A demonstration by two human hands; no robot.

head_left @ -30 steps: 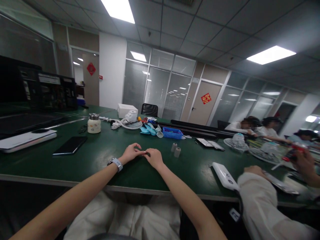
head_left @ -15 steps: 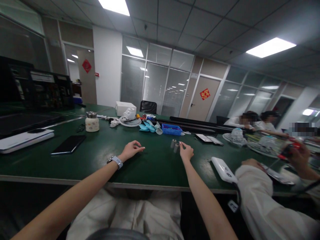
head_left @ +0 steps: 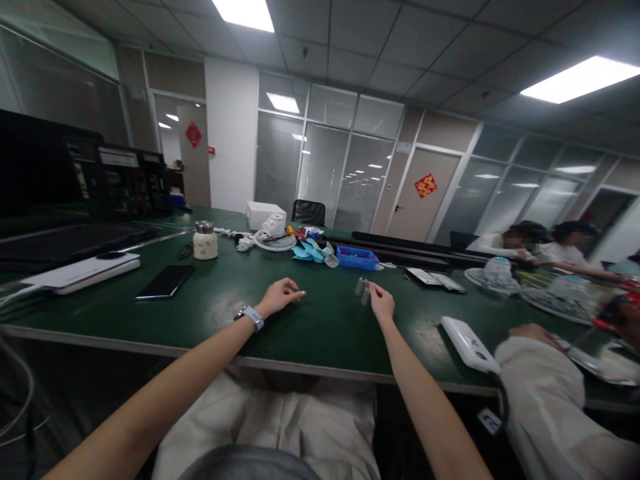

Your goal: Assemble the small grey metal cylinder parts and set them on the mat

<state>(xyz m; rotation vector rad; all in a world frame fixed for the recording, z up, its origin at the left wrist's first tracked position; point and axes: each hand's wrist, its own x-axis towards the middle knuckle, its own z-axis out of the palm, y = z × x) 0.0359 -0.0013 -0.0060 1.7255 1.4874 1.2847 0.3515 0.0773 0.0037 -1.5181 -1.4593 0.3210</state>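
Observation:
My left hand [head_left: 281, 295], with a watch on its wrist, rests on the green table [head_left: 210, 307] with its fingers curled and the thumb and forefinger pinched together; what they hold, if anything, is too small to name. My right hand [head_left: 381, 303] is stretched further out, its fingertips touching two small grey cylinders [head_left: 362, 289] that stand on the table. The fingers there are close together at the nearer cylinder.
A black phone [head_left: 166, 282] and a white flat device [head_left: 85, 270] lie to the left, a jar [head_left: 205, 241] behind. A white fan part [head_left: 274, 237], blue blades [head_left: 313, 251] and a blue tray [head_left: 357, 257] lie further back. Another person's sleeve [head_left: 545, 393] and a white device [head_left: 469, 343] are at the right.
My hands were together at the table's middle; the right hand moved forward and right to the grey cylinders. The left hand stayed put. The view shifted slightly.

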